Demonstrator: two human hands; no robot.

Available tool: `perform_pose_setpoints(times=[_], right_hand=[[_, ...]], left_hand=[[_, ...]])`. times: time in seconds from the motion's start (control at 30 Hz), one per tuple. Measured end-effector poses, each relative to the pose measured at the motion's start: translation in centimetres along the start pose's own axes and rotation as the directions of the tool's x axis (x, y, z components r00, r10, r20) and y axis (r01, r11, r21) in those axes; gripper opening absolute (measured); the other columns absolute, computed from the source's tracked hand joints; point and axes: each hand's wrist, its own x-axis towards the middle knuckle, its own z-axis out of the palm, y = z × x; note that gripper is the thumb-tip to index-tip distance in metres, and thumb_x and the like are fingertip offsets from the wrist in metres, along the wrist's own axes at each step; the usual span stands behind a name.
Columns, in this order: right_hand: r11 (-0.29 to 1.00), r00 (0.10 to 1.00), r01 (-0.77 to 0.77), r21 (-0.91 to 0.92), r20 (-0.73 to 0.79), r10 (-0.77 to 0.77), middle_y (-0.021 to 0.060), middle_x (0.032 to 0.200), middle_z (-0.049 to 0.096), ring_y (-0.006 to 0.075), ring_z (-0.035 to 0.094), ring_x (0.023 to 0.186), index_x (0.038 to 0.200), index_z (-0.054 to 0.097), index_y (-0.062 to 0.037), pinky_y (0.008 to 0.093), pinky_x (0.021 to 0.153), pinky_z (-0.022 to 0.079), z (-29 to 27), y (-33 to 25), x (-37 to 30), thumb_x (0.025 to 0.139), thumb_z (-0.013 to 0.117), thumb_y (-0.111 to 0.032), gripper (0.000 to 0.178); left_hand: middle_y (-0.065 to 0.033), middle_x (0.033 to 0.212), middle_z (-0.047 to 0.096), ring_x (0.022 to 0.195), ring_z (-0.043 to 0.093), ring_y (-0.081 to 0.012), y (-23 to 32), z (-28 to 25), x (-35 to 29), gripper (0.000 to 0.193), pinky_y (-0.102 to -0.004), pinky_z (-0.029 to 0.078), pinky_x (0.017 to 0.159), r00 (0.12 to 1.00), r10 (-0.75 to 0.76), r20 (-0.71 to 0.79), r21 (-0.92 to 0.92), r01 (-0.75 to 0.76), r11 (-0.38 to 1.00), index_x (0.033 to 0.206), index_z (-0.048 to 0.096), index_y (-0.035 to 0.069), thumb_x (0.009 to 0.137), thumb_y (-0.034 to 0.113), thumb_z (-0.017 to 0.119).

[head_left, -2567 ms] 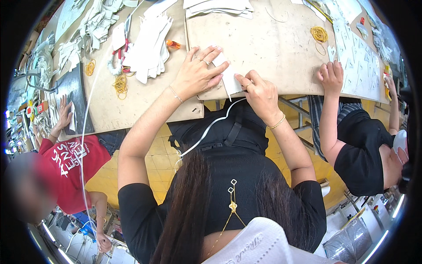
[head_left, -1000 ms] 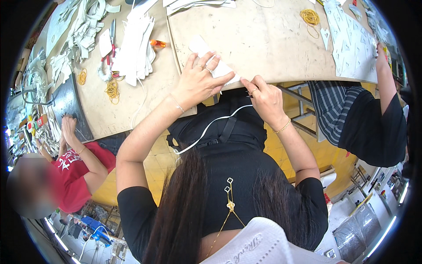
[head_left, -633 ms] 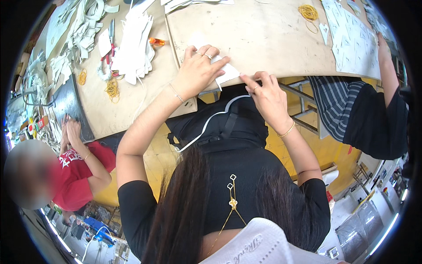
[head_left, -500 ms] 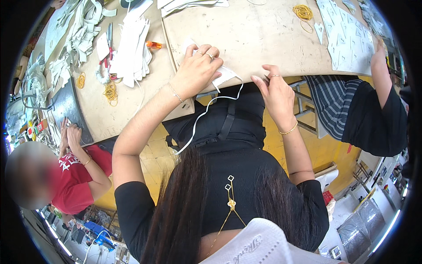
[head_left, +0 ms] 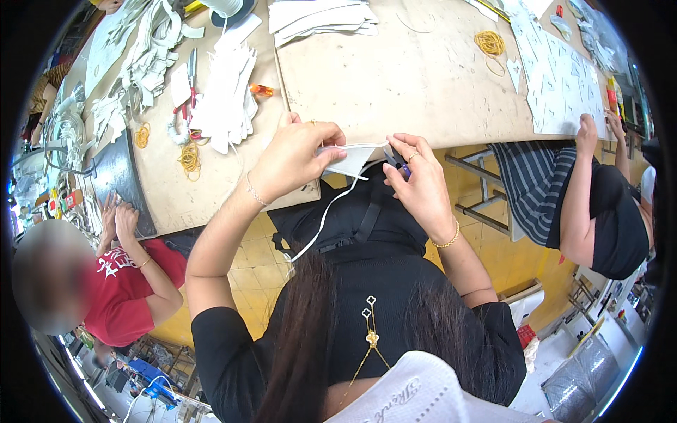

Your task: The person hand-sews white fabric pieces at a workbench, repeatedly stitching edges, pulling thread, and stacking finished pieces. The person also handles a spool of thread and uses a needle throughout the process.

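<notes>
My left hand [head_left: 305, 151] pinches a white fabric piece [head_left: 350, 162] in front of the table edge. A white cord [head_left: 327, 218] runs along the top of the fabric, and a length of it hangs down in a curve over my lap. At the right end of the fabric, the fingertips of my right hand [head_left: 417, 173] meet the cord. Small scissors [head_left: 400, 166] with a bluish handle and dark blades sit within that hand, partly hidden by the fingers.
On the table [head_left: 416, 84] lie a stack of white strips [head_left: 321, 20], a fanned white pile [head_left: 226, 99], an orange tool [head_left: 261, 90] and yellow rubber bands [head_left: 489, 44]. A cord spool [head_left: 227, 8] stands behind. Co-workers sit at left and right; a metal stool [head_left: 483, 187] is under the table.
My left hand has lifted the fabric off the table and drawn it down toward me. My right hand has moved left to its edge, and the scissors now show.
</notes>
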Motion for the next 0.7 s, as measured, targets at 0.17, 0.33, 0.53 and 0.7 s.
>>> perform_pose_setpoints(times=[0.17,0.33,0.53,0.7], right_hand=[[0.999,0.998,0.046,-0.013,-0.046,-0.047,0.0100,0.130,0.059,0.0132,0.070,0.079,0.134,0.061,-0.0020,0.0254,0.059,0.059,0.6,-0.3,0.9,0.091,0.067,0.000,0.044],[0.987,0.991,0.091,-0.132,-0.083,-0.103,0.0146,0.125,0.064,0.0248,0.071,0.081,0.129,0.063,0.0013,0.0344,0.077,0.057,0.1,-0.6,0.8,0.087,0.069,-0.002,0.043],[0.986,0.984,0.153,-0.061,-0.082,-0.158,0.0138,0.127,0.065,0.0222,0.070,0.086,0.131,0.064,-0.0027,0.0295,0.076,0.059,0.7,-0.8,1.2,0.089,0.069,-0.001,0.042],[0.981,0.982,0.163,-0.101,-0.081,-0.171,0.0129,0.107,0.071,0.0185,0.068,0.073,0.130,0.065,-0.0033,0.0288,0.066,0.059,0.8,-0.4,2.1,0.091,0.067,-0.003,0.039]], left_hand=[[-0.0055,0.076,0.068,0.072,0.057,-0.0195,-0.1,0.1,-0.7,0.016,-0.0334,0.034,0.087,0.999,-0.016,-0.038,-0.033,0.015,0.999,0.093,0.070,0.009,0.088,0.024,0.074],[-0.0062,0.077,0.069,0.075,0.059,-0.0208,-0.4,0.1,-0.9,0.018,-0.0334,0.036,0.087,0.997,-0.055,-0.054,-0.033,0.053,0.998,0.093,0.070,0.009,0.087,0.025,0.076],[-0.0077,0.080,0.070,0.079,0.060,-0.0211,-0.3,0.2,-1.0,0.019,-0.0329,0.040,0.084,0.994,-0.097,-0.040,-0.091,0.093,0.991,0.093,0.072,0.008,0.084,0.024,0.078],[-0.0104,0.081,0.071,0.079,0.065,-0.0224,-0.5,0.5,-1.0,0.020,-0.0339,0.046,0.081,0.995,-0.077,-0.064,-0.119,0.069,0.991,0.093,0.071,0.005,0.084,0.021,0.078]])
